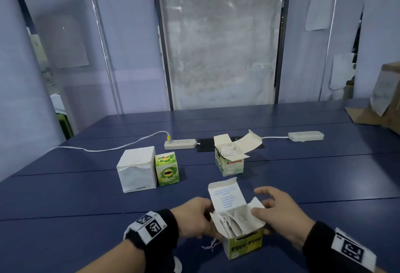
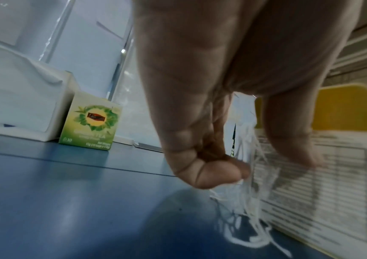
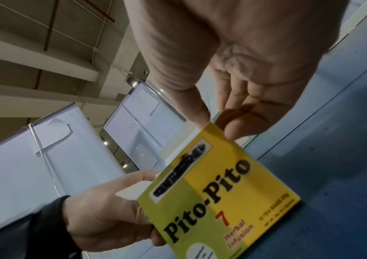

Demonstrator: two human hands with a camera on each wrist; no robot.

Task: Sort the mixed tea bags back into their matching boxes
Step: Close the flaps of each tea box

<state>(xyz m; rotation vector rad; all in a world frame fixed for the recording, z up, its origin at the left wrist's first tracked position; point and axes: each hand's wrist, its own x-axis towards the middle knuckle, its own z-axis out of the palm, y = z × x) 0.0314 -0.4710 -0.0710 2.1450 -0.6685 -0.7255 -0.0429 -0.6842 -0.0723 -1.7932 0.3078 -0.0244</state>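
The yellow Pito-Pito box [image 1: 245, 247] stands open near the table's front edge, its lid flap up and several white tea bags [image 1: 234, 224] upright inside. My left hand [image 1: 208, 214] grips the box's left side; white tea bag strings [image 2: 251, 201] dangle below those fingers. My right hand [image 1: 259, 205] pinches the box's right flap between thumb and fingers, at the top corner of the box [image 3: 217, 201]. Farther back, the Sambong box [image 1: 230, 164] stands open with bags inside. At left stands a shut green tea box [image 1: 167, 169].
A white box [image 1: 136, 168] stands against the green tea box's left side. Two white power strips [image 1: 180, 144] [image 1: 306, 136] and a cable lie across the back of the blue table [image 1: 65, 197]. A cardboard carton [image 1: 383, 99] sits at the far right.
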